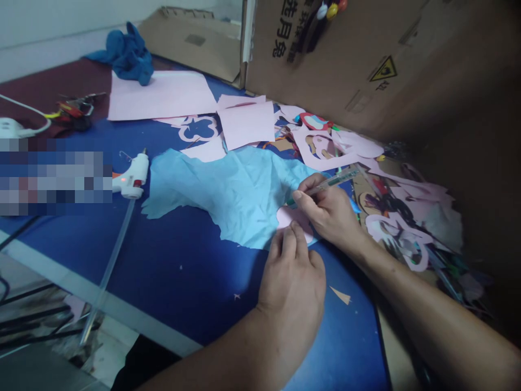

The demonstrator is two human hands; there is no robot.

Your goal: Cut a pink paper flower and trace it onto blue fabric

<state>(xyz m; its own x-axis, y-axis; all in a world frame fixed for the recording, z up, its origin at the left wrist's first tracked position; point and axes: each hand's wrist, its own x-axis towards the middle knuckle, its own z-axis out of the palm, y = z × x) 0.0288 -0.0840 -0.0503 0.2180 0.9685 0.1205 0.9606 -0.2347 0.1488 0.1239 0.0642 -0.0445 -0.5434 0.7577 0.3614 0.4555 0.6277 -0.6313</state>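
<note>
A crumpled light blue sheet of paper (228, 190) lies on the dark blue table top (175, 271). On its near right edge sits a small pink paper shape (290, 217). My left hand (293, 277) presses its fingertips flat on that pink shape, fingers together. My right hand (329, 212) is closed round a clear pen with a green tip (331, 182), whose point rests at the edge of the pink shape on the blue paper.
A white hot glue gun (132, 175) with a long glue stick lies at the left. Pink sheets and cut-out scraps (244, 122) spread behind and to the right. A cardboard box (366, 60) stands at the back right, a blue cloth (128, 54) at the back left.
</note>
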